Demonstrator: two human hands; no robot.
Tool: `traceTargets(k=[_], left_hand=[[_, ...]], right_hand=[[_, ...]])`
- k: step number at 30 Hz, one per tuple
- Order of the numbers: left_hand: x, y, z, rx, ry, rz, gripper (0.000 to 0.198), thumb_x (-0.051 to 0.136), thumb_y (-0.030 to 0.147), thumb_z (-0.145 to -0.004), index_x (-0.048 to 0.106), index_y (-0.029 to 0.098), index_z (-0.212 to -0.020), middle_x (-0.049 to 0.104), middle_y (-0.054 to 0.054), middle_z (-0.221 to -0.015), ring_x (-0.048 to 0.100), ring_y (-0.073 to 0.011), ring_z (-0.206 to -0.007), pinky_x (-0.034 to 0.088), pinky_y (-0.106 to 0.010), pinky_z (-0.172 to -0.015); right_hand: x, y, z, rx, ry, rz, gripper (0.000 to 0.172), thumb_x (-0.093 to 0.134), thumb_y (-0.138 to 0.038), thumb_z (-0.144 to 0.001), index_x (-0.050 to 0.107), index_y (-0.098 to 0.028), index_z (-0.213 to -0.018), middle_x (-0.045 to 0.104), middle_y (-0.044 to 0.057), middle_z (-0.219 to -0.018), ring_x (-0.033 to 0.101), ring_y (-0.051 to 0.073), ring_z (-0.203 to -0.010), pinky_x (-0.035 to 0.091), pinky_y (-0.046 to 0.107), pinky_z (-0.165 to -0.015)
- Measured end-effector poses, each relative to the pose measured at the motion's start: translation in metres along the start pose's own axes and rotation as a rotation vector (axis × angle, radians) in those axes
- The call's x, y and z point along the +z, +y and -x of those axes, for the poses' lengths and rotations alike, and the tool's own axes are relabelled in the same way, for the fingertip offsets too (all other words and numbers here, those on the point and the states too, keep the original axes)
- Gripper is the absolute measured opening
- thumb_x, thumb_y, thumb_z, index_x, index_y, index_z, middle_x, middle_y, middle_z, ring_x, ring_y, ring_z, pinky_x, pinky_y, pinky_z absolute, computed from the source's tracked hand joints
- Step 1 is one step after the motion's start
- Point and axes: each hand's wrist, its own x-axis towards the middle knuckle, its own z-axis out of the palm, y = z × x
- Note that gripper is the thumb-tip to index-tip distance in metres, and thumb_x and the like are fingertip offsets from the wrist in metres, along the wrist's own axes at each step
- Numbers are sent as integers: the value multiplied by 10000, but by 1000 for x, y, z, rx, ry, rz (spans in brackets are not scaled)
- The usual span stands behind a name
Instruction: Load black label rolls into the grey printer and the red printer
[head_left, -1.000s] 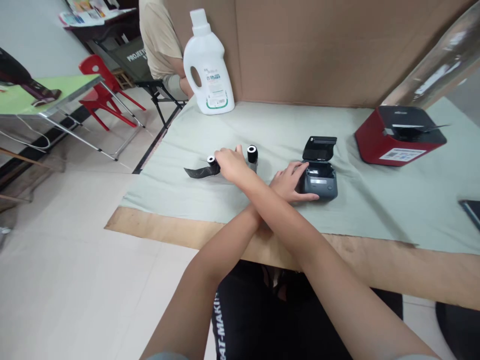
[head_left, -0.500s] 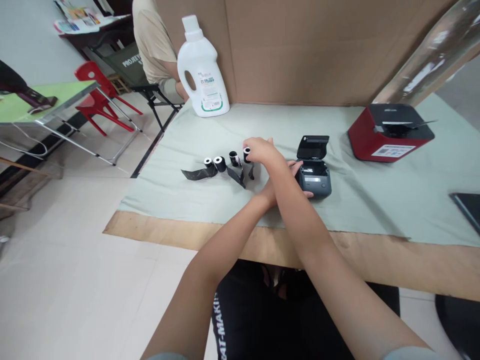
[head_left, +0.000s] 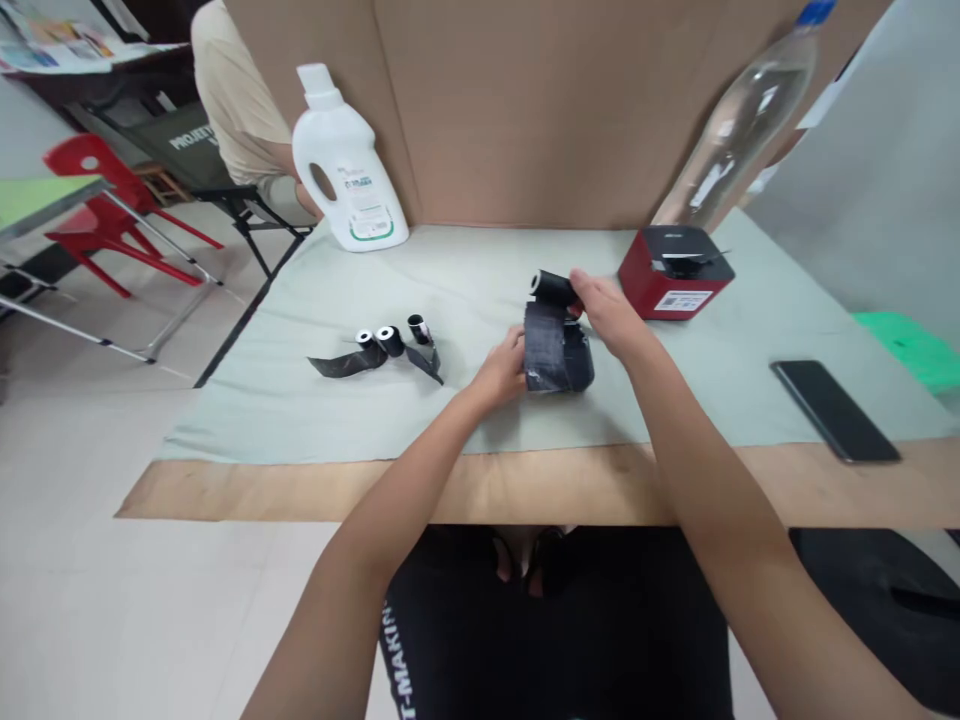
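My right hand [head_left: 609, 312] pinches a black paper roll [head_left: 553, 287] held above the grey-green cloth [head_left: 480, 420]. A loose black strip [head_left: 546, 348] hangs down from that roll. It covers most of the small black printer [head_left: 579, 368] beneath it. The curled fingers of my left hand [head_left: 501, 370] press against the printer's left side, at the edge of the strip. To the left, three more black rolls [head_left: 390, 339] lie on the cloth, with unwound tails.
A white detergent bottle [head_left: 343, 170] stands at the back left and a red printer [head_left: 673, 272] at the back right. A clear plastic bottle [head_left: 739, 125] leans on the cardboard wall. A phone [head_left: 834, 408] lies right. A seated person [head_left: 240, 110] is behind.
My right hand has lifted one roll from the group and carried it right, over the printer, its strip trailing down. My arms have uncrossed, and the view has swung right.
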Motion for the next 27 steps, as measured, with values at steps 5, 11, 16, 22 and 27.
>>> traceTargets(k=[5, 11, 16, 22, 27], left_hand=[[1, -4, -3, -15, 51, -45, 952, 817, 377, -859, 369, 212, -1683, 498, -205, -1572, 644, -335, -1240, 507, -580, -1165], [-1, -4, 0, 101, 86, -55, 966, 805, 348, -890, 314, 316, -1722, 428, -153, -1590, 604, -288, -1294, 529, -488, -1160], [-3, -4, 0, 124, 53, -110, 869, 822, 503, -932, 446, 261, -1677, 395, -167, -1601, 466, -341, -1502, 395, -514, -1310], [-4, 0, 2, 107, 42, -162, 759, 807, 529, -959, 539, 299, -1631, 402, -153, -1604, 543, -316, -1406, 438, -531, -1273], [-3, 9, 2, 242, 163, -223, 276, 663, 331, -1058, 808, 272, -1285, 563, -129, -1461, 611, -251, -1221, 545, -459, -1107]], right_hand=[[-25, 52, 17, 32, 183, 0, 777, 416, -977, -937, 434, -259, -641, 414, -11, -656, 417, 189, -697, 408, 342, -703], [-7, 74, 11, -63, 68, 230, 680, 312, -794, -1064, 503, -252, -702, 525, 34, -781, 519, 246, -861, 463, 431, -983], [1, 73, 16, -37, -26, 502, 534, 329, -506, -1116, 686, -211, -851, 617, 126, -1013, 537, 330, -1080, 407, 548, -1137], [2, 68, 24, -65, 0, 519, 392, 435, -423, -1088, 749, -205, -1006, 624, 156, -1155, 529, 360, -1219, 412, 560, -1168], [9, 77, 20, -32, 110, 260, 314, 632, -325, -914, 675, -203, -1199, 632, 117, -1204, 606, 280, -1108, 498, 452, -1095]])
